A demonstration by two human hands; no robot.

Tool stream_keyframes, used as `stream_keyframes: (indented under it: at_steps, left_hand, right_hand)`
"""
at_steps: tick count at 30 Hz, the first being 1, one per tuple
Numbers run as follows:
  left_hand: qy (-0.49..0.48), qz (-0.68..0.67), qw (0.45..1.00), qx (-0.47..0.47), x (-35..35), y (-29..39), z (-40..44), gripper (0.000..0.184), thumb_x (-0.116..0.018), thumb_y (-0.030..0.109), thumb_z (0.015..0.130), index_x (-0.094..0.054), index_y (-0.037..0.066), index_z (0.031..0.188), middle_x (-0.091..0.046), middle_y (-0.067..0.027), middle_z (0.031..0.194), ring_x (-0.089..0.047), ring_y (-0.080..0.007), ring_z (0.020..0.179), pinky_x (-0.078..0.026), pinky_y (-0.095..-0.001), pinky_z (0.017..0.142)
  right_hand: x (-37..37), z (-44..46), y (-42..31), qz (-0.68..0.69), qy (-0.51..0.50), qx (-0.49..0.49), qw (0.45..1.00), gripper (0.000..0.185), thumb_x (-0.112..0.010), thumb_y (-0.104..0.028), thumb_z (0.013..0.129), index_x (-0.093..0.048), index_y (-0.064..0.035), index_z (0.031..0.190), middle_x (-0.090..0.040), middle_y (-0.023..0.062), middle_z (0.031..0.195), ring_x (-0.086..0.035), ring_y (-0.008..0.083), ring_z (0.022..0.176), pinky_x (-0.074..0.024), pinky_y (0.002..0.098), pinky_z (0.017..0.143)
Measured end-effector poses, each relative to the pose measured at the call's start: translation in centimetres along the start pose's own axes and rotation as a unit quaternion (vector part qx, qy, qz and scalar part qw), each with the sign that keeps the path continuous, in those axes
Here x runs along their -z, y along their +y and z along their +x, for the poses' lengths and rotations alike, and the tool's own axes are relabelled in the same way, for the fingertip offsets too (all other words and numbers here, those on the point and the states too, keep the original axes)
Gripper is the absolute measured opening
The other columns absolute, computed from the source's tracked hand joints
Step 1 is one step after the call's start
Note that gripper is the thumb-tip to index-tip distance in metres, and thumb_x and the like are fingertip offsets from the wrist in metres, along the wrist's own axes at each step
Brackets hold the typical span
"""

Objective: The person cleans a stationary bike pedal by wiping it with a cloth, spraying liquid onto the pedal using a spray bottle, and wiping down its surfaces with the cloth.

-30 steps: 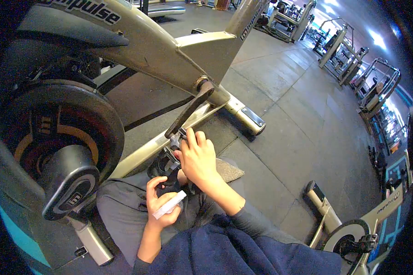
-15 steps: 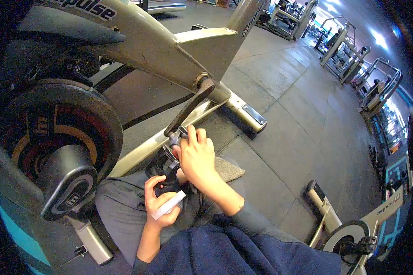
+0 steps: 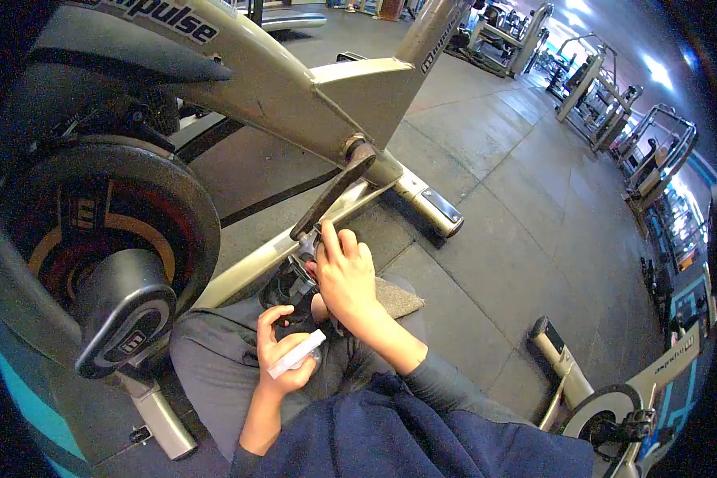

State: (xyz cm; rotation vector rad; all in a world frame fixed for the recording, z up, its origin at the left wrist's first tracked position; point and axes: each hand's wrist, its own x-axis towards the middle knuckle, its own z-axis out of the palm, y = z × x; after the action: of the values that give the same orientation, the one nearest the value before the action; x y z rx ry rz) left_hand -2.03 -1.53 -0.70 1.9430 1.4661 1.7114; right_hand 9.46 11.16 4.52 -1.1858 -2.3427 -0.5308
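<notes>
My left hand (image 3: 283,358) is closed around a small white bar-shaped object (image 3: 296,354), held over my lap; its kind is not clear. My right hand (image 3: 346,275) is curled over the exercise bike's pedal (image 3: 301,275), with its fingers near the lower end of the crank arm (image 3: 334,191). That hand covers much of the pedal. Black straps hang at the pedal, just above my left fingers. Under my right wrist lies a grey-brown speckled piece (image 3: 400,298) with a pointed corner, perhaps cloth.
The bike's beige frame (image 3: 279,88) rises in front of me, with its flywheel (image 3: 127,215) at left and a rear foot (image 3: 430,207) on the rubber-tiled floor (image 3: 502,247). Another bike (image 3: 613,406) stands at lower right. Weight machines (image 3: 597,95) line the far side.
The view has shifted slightly, so the bike sits a little lower and further right. Both hands keep nearly the same pose, my right fingers still at the pedal.
</notes>
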Motion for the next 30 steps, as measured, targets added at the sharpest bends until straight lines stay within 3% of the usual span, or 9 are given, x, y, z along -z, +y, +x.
stream_keyframes:
  at_steps: [6,16,26,28,30]
  left_hand:
    - [-0.003,0.009,1.000,0.005,-0.1,0.0,0.0,0.027,-0.064,0.007,0.051,-0.069,0.008,0.077,-0.051,-0.0179,0.117,-0.051,-0.0323,0.104,-0.044,-0.0378,0.082]
    - [-0.010,0.012,1.000,0.004,-0.1,-0.2,-0.2,0.027,-0.064,0.006,0.051,-0.069,0.008,0.077,-0.049,-0.0177,0.119,-0.051,-0.0321,0.104,-0.044,-0.0372,0.081]
    - [-0.001,-0.006,1.000,0.007,0.0,-0.3,-0.4,0.029,-0.064,0.007,0.050,-0.069,0.009,0.079,-0.050,-0.0178,0.118,-0.052,-0.0333,0.104,-0.044,-0.0376,0.082]
    - [-0.024,-0.018,0.999,0.026,0.1,-0.6,-0.8,0.028,-0.063,0.009,0.052,-0.070,0.009,0.080,-0.045,-0.0189,0.124,-0.046,-0.0339,0.117,-0.041,-0.0414,0.094]
    - [-0.024,-0.023,0.999,0.033,0.2,-0.6,-0.7,0.028,-0.064,0.010,0.052,-0.070,0.010,0.080,-0.046,-0.0189,0.124,-0.046,-0.0340,0.117,-0.041,-0.0416,0.094]
  right_hand:
    - [0.2,-1.0,0.5,0.057,0.033,-0.018,0.998,0.040,-0.071,-0.027,0.070,-0.066,-0.0051,0.103,-0.049,0.0077,0.128,-0.047,0.0253,0.103,-0.0447,0.0340,0.076]
    - [0.7,-1.7,0.8,0.127,0.040,-0.039,0.990,0.041,-0.072,-0.024,0.072,-0.066,-0.0112,0.111,-0.049,0.0078,0.128,-0.047,0.0275,0.102,-0.0469,0.0362,0.081]
    - [2.6,-6.3,0.3,0.147,0.000,-0.072,0.986,0.049,-0.070,-0.027,0.077,-0.061,-0.0267,0.126,-0.041,0.0136,0.135,-0.045,0.0321,0.107,-0.0457,0.0395,0.087]
    - [3.2,-7.2,0.8,0.143,-0.019,-0.080,0.986,0.049,-0.069,-0.027,0.079,-0.060,-0.0298,0.127,-0.040,0.0135,0.135,-0.043,0.0320,0.109,-0.0440,0.0398,0.090]
    - [3.4,-7.8,1.2,0.139,-0.023,-0.081,0.987,0.048,-0.068,-0.028,0.080,-0.060,-0.0315,0.127,-0.039,0.0128,0.136,-0.041,0.0320,0.110,-0.0426,0.0397,0.092]
